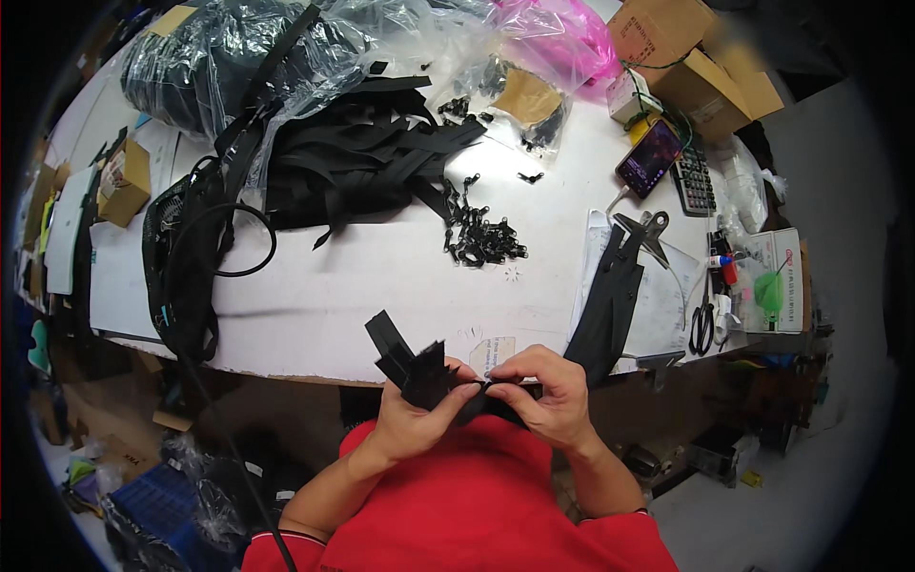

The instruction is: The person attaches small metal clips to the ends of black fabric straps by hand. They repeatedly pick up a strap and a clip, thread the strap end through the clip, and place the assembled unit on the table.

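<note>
Close to my body at the table's front edge, my left hand (412,421) is closed round a bundle of black webbing straps (419,374), whose cut ends stick up past the fingers. My right hand (557,398) meets it thumb to thumb, pinching one black strap at its end. Whatever small piece lies between the fingertips is hidden. Just beyond the hands is a small printed paper label (492,353). A heap of small black buckle-like fittings (484,236) lies farther up the white table (381,281).
Black straps (353,157) form a large pile at the back left, beside plastic-wrapped rolls (210,71) and a black mesh bag (181,257). More straps (610,300) lie on papers at the right, near scissors (702,324), a phone (651,157), a calculator (696,181) and cardboard boxes (705,86).
</note>
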Tool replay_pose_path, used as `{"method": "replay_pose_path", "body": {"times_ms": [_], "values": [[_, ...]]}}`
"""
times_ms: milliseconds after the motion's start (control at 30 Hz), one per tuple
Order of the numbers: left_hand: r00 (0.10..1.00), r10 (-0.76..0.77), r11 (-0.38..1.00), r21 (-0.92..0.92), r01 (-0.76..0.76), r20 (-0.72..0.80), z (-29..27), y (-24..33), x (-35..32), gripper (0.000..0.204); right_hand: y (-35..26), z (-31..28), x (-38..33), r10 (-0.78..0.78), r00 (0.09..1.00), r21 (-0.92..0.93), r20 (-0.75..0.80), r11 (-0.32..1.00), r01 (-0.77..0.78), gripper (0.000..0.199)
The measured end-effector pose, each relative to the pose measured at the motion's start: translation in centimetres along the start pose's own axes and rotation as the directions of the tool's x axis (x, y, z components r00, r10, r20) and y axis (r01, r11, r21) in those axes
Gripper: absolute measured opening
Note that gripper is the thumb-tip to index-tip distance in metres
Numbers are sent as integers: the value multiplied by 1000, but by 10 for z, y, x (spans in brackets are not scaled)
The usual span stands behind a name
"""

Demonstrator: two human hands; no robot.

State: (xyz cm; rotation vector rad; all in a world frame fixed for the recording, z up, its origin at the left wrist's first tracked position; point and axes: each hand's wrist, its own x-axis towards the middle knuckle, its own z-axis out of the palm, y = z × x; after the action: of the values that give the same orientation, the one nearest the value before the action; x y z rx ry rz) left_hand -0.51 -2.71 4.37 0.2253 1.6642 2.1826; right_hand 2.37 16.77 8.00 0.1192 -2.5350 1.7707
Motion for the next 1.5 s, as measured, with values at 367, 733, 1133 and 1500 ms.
{"method": "replay_pose_path", "body": {"times_ms": [367, 733, 1133, 1500], "values": [[998, 7, 998, 69, -11, 59, 3, 8, -3, 14, 8, 6, -8, -40, 998, 14, -55, 999, 41, 26], [976, 196, 944, 249, -215, 96, 1, 7, 0, 15, -6, 2, -8, 27, 1000, -73, -8, 997, -28, 16], [994, -41, 989, -140, 56, 106, 2, 1, -1, 15, 5, 27, -25, 298, 953, 573, 58, 771, -276, 6], [988, -34, 992, -114, 51, 152, 1, 4, 3, 14, 7, 23, -23, 346, 931, 565, 116, 748, -349, 4]]}}
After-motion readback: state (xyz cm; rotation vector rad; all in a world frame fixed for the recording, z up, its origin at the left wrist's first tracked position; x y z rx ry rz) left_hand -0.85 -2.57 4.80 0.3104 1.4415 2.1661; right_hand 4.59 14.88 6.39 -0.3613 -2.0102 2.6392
